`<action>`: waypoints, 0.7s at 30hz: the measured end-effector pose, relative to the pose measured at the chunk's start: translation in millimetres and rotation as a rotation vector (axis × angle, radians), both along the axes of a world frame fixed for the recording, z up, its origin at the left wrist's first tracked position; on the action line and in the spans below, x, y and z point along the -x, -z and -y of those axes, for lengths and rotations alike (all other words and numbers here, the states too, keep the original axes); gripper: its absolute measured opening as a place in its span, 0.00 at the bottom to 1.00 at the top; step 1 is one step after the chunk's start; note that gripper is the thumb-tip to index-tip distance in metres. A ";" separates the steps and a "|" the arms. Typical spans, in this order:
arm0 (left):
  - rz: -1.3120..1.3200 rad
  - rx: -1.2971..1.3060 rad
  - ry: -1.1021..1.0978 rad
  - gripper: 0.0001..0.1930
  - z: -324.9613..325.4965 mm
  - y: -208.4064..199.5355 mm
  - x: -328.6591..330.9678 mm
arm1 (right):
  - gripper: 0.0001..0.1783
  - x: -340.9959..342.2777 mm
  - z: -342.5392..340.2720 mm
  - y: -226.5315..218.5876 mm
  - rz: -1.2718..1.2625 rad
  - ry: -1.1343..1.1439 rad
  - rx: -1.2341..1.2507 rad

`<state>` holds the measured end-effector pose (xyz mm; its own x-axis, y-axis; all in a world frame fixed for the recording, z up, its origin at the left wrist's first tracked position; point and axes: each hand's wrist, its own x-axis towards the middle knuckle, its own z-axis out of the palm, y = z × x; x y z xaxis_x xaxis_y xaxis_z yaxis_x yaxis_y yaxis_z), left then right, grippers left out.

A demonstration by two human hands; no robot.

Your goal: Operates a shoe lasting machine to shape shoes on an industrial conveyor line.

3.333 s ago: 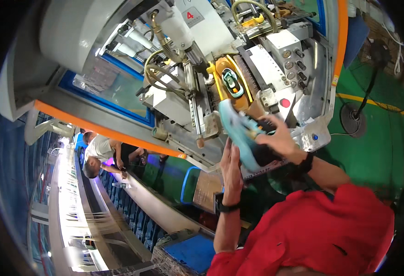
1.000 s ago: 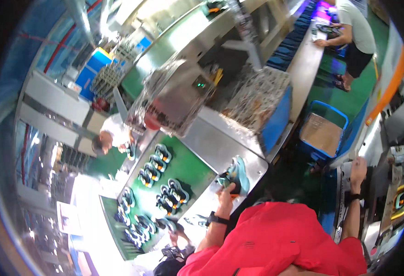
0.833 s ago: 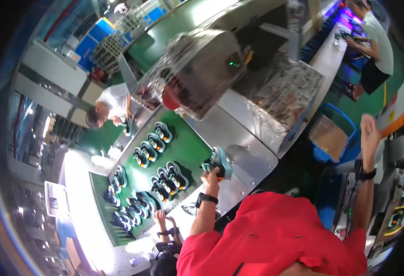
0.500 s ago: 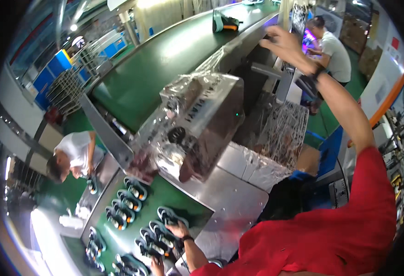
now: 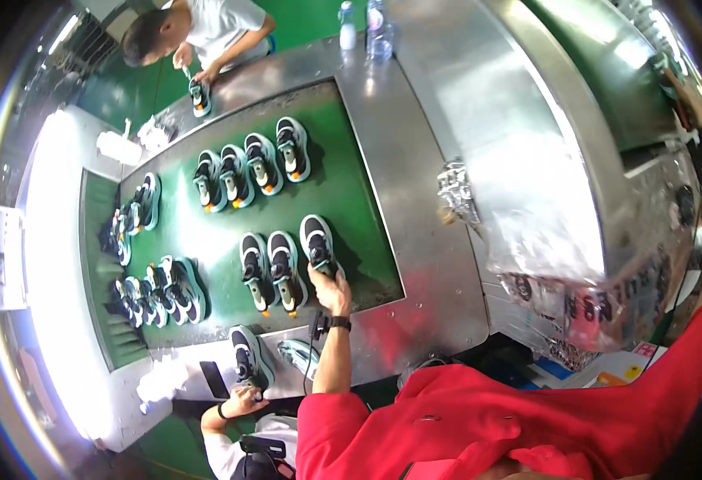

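Observation:
My left hand is closed round the heel end of a black, white and teal sneaker on the green conveyor belt. Two matching sneakers stand just left of it. My right arm stretches to the far right rim, where my right hand is beside the upper green belt. Something dark is at its fingertips, but blur and the bent rim hide what it is and how the fingers lie.
Several sneakers stand in rows on the belt. A metal machine with plastic film rises at right. Bottles stand at the back. One co-worker handles a shoe across the belt; another's hand is by a sneaker.
My view has swung left and down, toward the lower belt. My left hand stays at the sneaker. My right arm now appears at the far right rim, still stretched out.

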<state>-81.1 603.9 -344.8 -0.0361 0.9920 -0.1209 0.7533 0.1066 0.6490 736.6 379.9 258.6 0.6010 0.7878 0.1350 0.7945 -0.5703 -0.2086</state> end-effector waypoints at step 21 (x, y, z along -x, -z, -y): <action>1.638 1.147 1.207 0.40 242.0 -391.2 -181.6 | 0.42 454.0 134.4 -43.9 0.412 -0.051 -0.041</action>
<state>100.4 361.8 46.3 0.9675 0.0143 0.2523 -0.1621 0.8009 0.5765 282.6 245.5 302.5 0.4508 0.8041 0.3876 0.8432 -0.5261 0.1108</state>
